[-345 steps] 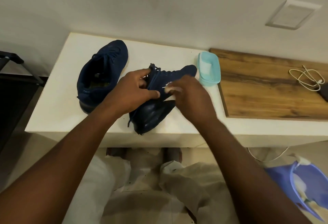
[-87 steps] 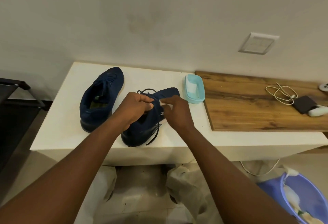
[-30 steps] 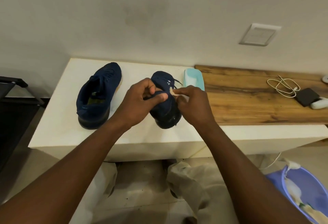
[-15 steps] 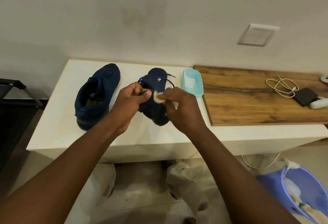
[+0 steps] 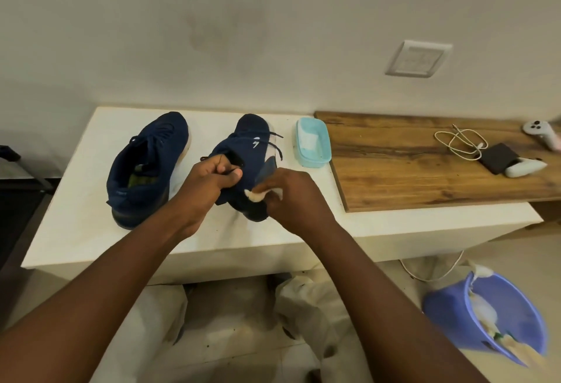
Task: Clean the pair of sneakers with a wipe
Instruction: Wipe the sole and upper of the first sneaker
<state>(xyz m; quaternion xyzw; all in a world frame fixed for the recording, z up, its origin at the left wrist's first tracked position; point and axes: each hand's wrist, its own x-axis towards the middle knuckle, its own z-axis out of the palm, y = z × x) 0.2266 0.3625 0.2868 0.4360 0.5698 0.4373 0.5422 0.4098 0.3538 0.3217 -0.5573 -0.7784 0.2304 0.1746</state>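
Sneaker [image 5: 247, 151] at centre frame, tilted on the worktop [image 5: 76, 200] — we see the left hand [image 5: 209, 183] pinching its collar, right hand [image 5: 293, 199] fingers curled round a limp wipe [image 5: 254, 195] at the heel. Light, floppy knit, we judge — best gripped by the collar.

- Surface [image 5: 76, 215]: white, set against the wall.
- Sneaker [image 5: 148, 167]: navy, flat on its sole, left part.
- Second sneaker [image 5: 246, 151]: navy, middle, tilted; contact with the top unclear.
- Tray [image 5: 314, 163]: teal, just right of it.
- Board [image 5: 409, 176]: wooden, right end; bears a coiled cable [image 5: 458, 142], a black box [image 5: 498, 161] and two white controllers [image 5: 525, 168].
- Floor [image 5: 243, 337]: purple bin [image 5: 491, 319], right.
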